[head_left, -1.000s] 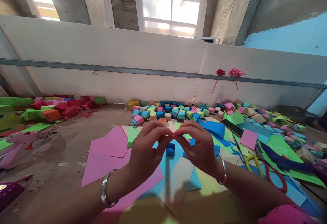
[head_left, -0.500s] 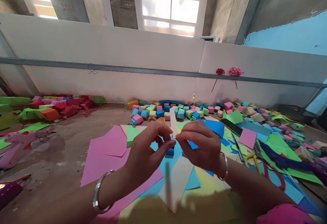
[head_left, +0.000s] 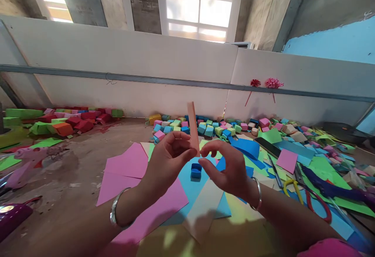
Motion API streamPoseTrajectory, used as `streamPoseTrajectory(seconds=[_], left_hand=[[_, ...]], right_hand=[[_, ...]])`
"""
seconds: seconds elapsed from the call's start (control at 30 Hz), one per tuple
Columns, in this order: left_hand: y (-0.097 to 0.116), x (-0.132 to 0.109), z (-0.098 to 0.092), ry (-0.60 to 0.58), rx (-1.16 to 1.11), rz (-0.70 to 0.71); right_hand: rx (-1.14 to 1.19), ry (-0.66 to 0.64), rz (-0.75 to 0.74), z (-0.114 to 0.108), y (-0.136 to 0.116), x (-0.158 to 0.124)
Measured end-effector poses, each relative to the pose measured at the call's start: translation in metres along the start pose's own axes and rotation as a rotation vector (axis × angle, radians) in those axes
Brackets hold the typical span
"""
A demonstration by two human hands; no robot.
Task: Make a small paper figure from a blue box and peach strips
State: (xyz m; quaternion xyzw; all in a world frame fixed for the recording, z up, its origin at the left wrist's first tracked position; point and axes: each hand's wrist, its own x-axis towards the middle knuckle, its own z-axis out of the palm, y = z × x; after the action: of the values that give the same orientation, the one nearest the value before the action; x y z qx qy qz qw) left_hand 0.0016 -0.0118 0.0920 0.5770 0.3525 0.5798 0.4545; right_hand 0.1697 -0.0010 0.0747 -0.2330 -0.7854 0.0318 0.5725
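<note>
A long peach paper strip (head_left: 193, 126) stands nearly upright above the table, pinched at its lower end by my left hand (head_left: 169, 159). My right hand (head_left: 228, 167) hovers just to the right of the strip with curled fingers and thumb, close to it but not clearly gripping. Below and between the hands a small blue folded paper cube (head_left: 195, 170) rests on a blue sheet (head_left: 187, 179). Pink sheets (head_left: 129, 167) lie under my left wrist. Both wrists wear silver bangles.
Many small coloured paper cubes (head_left: 205, 128) are piled along the back wall, with red and green ones (head_left: 73, 118) at the left. Scissors with yellow and red handles (head_left: 304, 194), a dark phone (head_left: 268, 146) and paper scraps crowd the right. A pink glue gun (head_left: 26, 163) lies left.
The peach strip, held low and folded between both hands, has been raised and unfolded to stand upright in my left hand. My right hand has slipped off it and dropped slightly.
</note>
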Motion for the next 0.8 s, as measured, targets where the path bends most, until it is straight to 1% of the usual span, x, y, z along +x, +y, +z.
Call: streamPoseTrajectory(seconds=[0.03,0.1,0.17,0.23,0.37,0.47,0.57,0.67,0.8], left_hand=[[-0.0001,-0.0006,0.0002,-0.003,0.024,0.019],[-0.0006,-0.0024,0.0010,-0.014,0.073,0.055],[-0.0020,-0.0035,0.0020,-0.022,0.107,0.079],[-0.0036,-0.0033,0.0027,-0.050,0.114,0.073],[-0.0049,-0.0003,0.0035,-0.122,0.135,0.024],[-0.0053,0.0005,0.0033,-0.125,0.132,0.005],[-0.0055,-0.0012,0.0034,-0.129,0.076,-0.002],[-0.0038,-0.0039,0.0049,-0.131,0.027,-0.007],[0.0006,-0.0059,0.0064,-0.134,0.017,-0.042]], right_hand=[[0.082,-0.023,0.107,0.0011,0.0000,0.0001],[0.237,-0.066,0.266,0.0028,0.0011,0.0006],[0.358,-0.060,0.377,0.0041,0.0025,0.0013],[0.425,-0.027,0.448,0.0047,0.0033,0.0021],[0.512,-0.012,0.488,0.0044,0.0027,0.0030],[0.596,-0.040,0.514,0.0042,0.0021,0.0036],[0.658,-0.083,0.536,0.0040,0.0018,0.0043],[0.673,-0.099,0.547,0.0031,0.0015,0.0048],[0.653,-0.114,0.556,0.0008,0.0025,0.0055]])
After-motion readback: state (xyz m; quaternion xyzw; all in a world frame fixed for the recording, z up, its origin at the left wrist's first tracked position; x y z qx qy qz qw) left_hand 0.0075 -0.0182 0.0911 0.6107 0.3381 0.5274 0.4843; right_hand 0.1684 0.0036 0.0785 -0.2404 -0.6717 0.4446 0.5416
